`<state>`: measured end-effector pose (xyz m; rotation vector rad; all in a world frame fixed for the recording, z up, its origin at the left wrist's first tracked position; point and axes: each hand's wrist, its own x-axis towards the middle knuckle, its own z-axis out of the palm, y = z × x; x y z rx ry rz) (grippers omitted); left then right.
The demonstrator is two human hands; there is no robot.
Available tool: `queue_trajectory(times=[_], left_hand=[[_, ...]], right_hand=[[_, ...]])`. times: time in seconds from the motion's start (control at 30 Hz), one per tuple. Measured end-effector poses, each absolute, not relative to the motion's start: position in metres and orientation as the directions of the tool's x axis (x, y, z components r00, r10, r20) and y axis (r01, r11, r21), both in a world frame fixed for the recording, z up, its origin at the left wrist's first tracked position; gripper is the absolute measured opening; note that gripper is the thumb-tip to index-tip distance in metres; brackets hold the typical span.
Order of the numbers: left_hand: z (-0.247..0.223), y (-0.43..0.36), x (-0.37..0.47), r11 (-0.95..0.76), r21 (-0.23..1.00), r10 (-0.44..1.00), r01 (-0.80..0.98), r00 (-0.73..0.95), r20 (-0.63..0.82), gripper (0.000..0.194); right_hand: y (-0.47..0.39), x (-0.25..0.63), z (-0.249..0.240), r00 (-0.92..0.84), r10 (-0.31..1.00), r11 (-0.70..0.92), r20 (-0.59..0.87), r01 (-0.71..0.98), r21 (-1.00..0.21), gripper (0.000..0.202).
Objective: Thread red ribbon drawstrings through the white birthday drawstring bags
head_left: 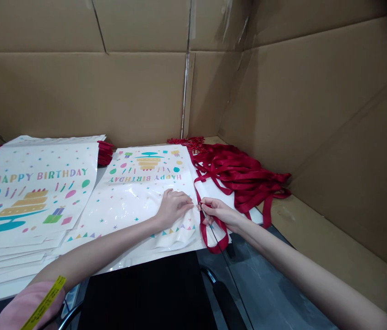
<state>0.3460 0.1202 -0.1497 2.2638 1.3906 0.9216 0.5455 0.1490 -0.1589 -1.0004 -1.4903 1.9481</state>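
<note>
Beside the white printed stack (66, 160), your glossy white plastic sheet (121, 204) runs lengthwise away from you, HAPPY BIRTHDAY upside down; your left hand (175, 206) pinches its right edge, your right hand (220, 212) a dark-red satin ribbon loop (217, 249).

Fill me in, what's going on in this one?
A person is working with both hands at the right edge of a white Happy Birthday sheet. The left hand has its fingertips at that edge, while the right hand seems to pinch a thin dark object, too fine to identify. A loop of red ribbon hangs around the right hand's fingers. More red ribbons lie heaped beyond, and a stack of similar sheets sits to the left.
</note>
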Motion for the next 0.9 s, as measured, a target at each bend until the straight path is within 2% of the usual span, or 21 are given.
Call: queue_trajectory(times=[0.43,0.7,0.9], left_hand=[[-0.149,0.117,0.343,-0.436,0.665,0.900,0.607,0.282,0.333,0.015],[-0.147,0.114,0.342,-0.449,0.656,0.893,0.606,0.296,0.337,0.015],[-0.148,0.115,0.342,-0.448,0.637,0.894,0.627,0.302,0.332,0.018]], right_hand=[[0.150,0.547,-0.141,-0.608,0.762,-0.111,-0.223,0.217,-0.970,0.045],[0.164,0.555,-0.129,-0.583,0.795,0.047,-0.168,0.335,-0.941,0.038],[0.175,0.546,-0.139,-0.622,0.758,0.101,-0.198,0.411,-0.906,0.035]])
